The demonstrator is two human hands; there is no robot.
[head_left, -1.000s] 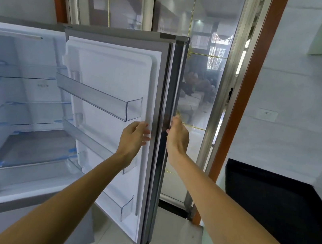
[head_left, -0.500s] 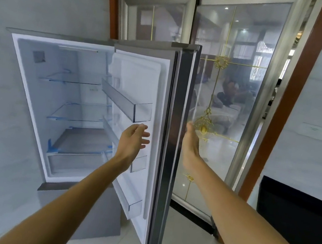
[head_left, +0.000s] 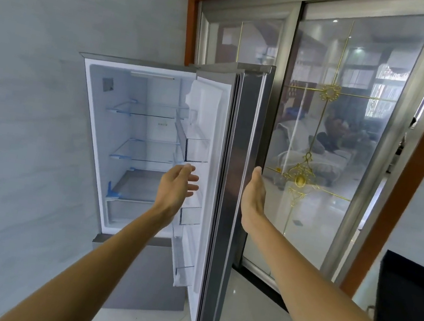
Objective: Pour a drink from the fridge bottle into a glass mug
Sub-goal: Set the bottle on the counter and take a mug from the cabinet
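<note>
Fridge [head_left: 152, 129] stands open against the grey wall, beside a sliding glass door [head_left: 330, 150]. Fridge door [head_left: 233, 191] is swung out, edge-on between both arms. Left grip [head_left: 177, 185]: fingers apart, relaxed, holding nothing, in front of the door bins [head_left: 198, 144]. Right grip [head_left: 253, 196]: fingers straight, flat by the door's outer face; contact unclear.

Fridge [head_left: 135, 149] left, its door [head_left: 231, 190] between, glass doors [head_left: 348, 125] right
</note>
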